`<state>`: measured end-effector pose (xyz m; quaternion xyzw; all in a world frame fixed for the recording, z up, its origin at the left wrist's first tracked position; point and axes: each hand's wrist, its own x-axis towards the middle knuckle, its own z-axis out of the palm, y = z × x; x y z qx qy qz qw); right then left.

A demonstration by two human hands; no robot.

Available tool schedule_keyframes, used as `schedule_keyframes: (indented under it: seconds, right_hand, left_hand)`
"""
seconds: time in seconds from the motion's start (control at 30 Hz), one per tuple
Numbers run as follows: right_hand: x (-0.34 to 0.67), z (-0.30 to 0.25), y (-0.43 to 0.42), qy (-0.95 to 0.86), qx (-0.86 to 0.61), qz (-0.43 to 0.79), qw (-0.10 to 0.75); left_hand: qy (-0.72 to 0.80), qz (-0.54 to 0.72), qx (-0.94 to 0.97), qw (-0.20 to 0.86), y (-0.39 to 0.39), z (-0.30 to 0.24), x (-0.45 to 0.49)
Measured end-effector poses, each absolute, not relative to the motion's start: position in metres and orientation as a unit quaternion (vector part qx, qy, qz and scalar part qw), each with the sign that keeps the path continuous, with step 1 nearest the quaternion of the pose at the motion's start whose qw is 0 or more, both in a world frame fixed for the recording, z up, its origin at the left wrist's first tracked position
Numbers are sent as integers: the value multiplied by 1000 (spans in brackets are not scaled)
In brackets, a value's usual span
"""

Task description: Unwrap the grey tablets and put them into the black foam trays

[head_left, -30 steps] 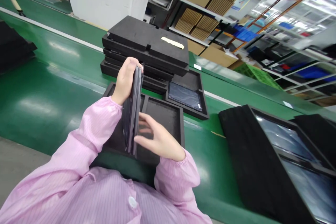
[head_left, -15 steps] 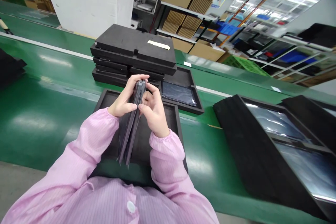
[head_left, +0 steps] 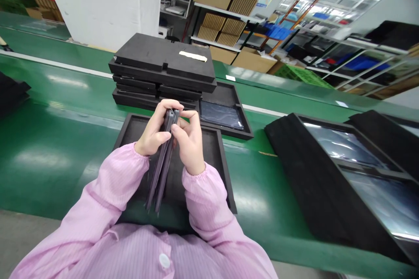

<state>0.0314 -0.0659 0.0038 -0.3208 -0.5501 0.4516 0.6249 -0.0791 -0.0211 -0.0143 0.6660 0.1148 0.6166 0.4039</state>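
Two thin dark tablets (head_left: pixel 160 172) are held on edge, side by side, their upper ends close together. My left hand (head_left: pixel 154 131) grips them from the left, fingers over the top end and thumb on the near face. On the other side my right hand (head_left: pixel 190 141) is closed against the right-hand tablet, its thumb and bent fingers at the upper end. Beneath both hands lies a black foam tray (head_left: pixel 214 150), partly hidden by my arms. Behind it, another black tray (head_left: pixel 246 125) holds a flat tablet (head_left: pixel 221 114) with a glossy dark face.
Stacked black foam trays (head_left: pixel 140 54) stand behind my hands, a strip of pale tape (head_left: pixel 193 56) on top. To the right, tilted black trays (head_left: pixel 304 183) hold glossy panels (head_left: pixel 347 146). More black foam (head_left: pixel 13 93) sits at the left on the green bench (head_left: pixel 65 152).
The view has shifted slightly. Both hands keep hold of the tablets and appear a little lower in the picture; the right fingertips have slipped slightly down from the top end.
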Motion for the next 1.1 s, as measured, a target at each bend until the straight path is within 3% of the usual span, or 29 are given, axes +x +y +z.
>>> schedule_keyframes:
  seconds: [0.3, 0.47, 0.53, 0.67, 0.8, 0.9, 1.1]
  right_hand:
    - [30, -35, -57, -419, -312, 541, 659]
    - [24, -95, -51, -394, -385, 671, 497]
    - [15, -112, -48, -393, -403, 673, 480]
    - [7, -123, -40, -365, -468, 616, 518]
    - [28, -103, -41, -360, -534, 522, 559]
    - [46, -82, -49, -388, -557, 465, 568]
    - [64, -71, -71, -428, -562, 379, 597]
  left_hand:
    - [107, 624, 671, 386, -23, -10, -85]
    - [36, 636, 665, 389, -30, -9, -96]
    - [40, 654, 638, 404, -36, -12, -101]
    - [169, 690, 506, 488, -55, -38, -123]
    - [322, 529, 483, 619, -78, -81, -155]
    - [411, 422, 498, 636, -91, -102, -160]
    - [431, 427, 445, 659, -105, -118, -140]
